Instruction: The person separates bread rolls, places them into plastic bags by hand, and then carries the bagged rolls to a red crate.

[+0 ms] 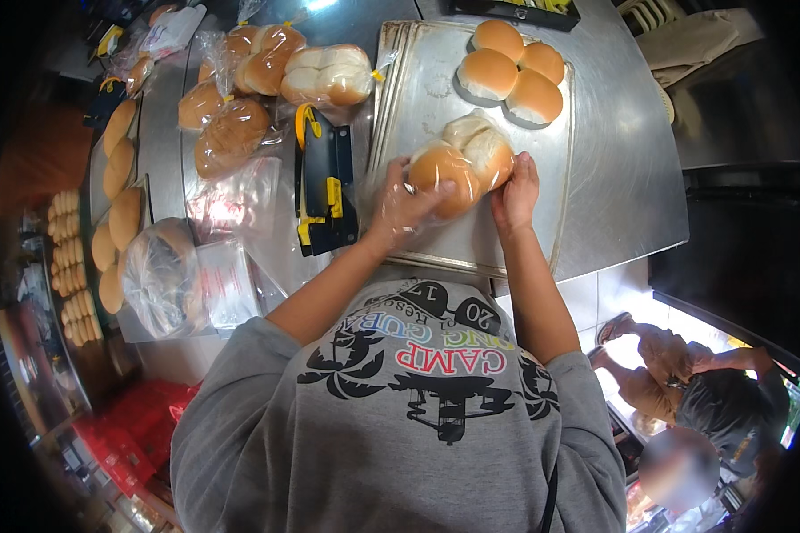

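Note:
Between my two hands is a cluster of round bread buns [450, 176], tilted, with clear plastic film around at least the near left bun. My left hand [410, 206] grips that bun through the film, thumb on top. My right hand [519, 190] holds the right side of the cluster, its fingers against a golden crust. How far the bag covers the far buns I cannot tell. Beneath lies a stack of metal baking trays [433, 100]. Several bare buns [513, 73] rest together on the top tray. A black and yellow bag-neck tape sealer [327, 186] stands left of my left hand.
Bagged buns [267, 60] with yellow tape closures sit at the far left. Flat plastic bags [230, 273] and long loaves [125, 213] lie on the left. A steel table [627, 166] extends right. Another person [713, 400] is low at the right.

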